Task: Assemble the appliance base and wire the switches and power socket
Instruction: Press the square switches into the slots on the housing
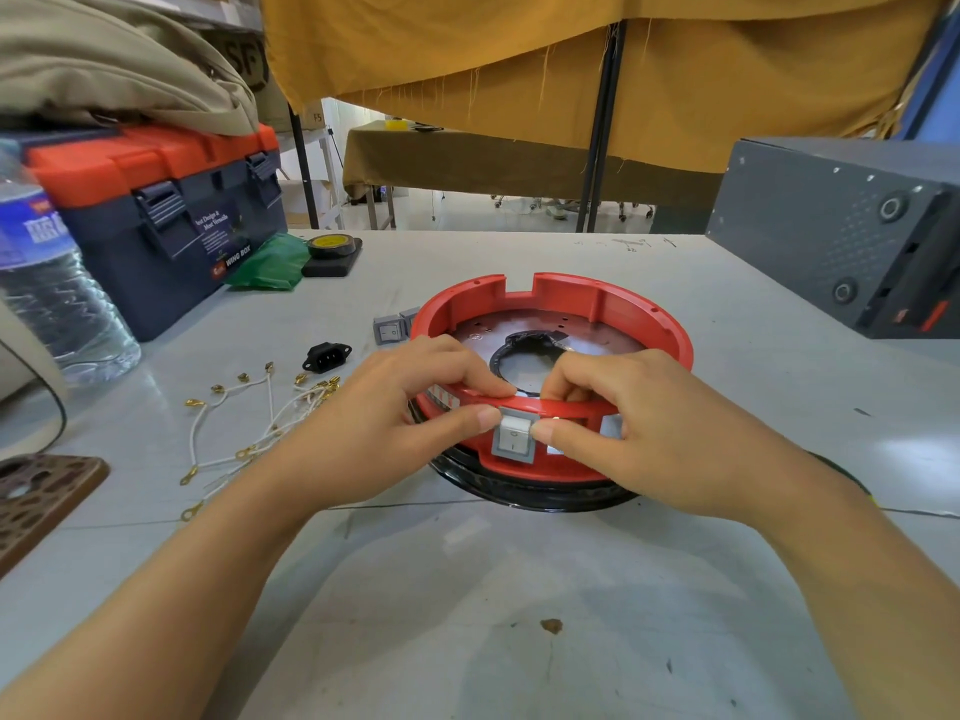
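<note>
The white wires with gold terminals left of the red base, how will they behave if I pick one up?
The white wires lie in loose curves, so probably floppy. They look thin, likely light. They overlap, so lifting one may drag neighbours.

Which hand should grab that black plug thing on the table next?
Probably the left hand. The black power socket lies on the table to the left of the red base, nearer that hand. The right hand would have to cross over the base and the switch.
</note>
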